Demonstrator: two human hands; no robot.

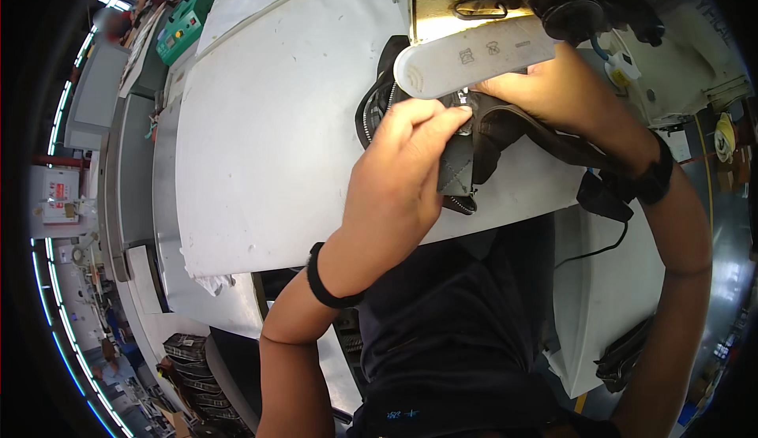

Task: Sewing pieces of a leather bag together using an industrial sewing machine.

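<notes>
A black fabric piece with a metal-toothed zip (366, 118), perhaps part of a bag, lies bunched at the right side of the white tabletop, beneath a sewing machine's pale rounded arm (474, 58). My left hand (399, 166) pinches the black fabric (496, 132) close to a small metal part (463, 99), thumb and forefinger together. Coming in from the right, my right hand (553, 83) grips the same fabric by the machine; the pale arm covers some of its fingertips. A strip of the fabric trails below my right wrist. Lamp light falls on the work.
The white table (276, 146) stretches to the left. Black machine parts (588, 4) stand close above my right hand. A green box-shaped device (188, 21) sits at the far left. Stacked dark goods (197, 375) lie at the lower left, and a black cable (596, 252) hangs at the right.
</notes>
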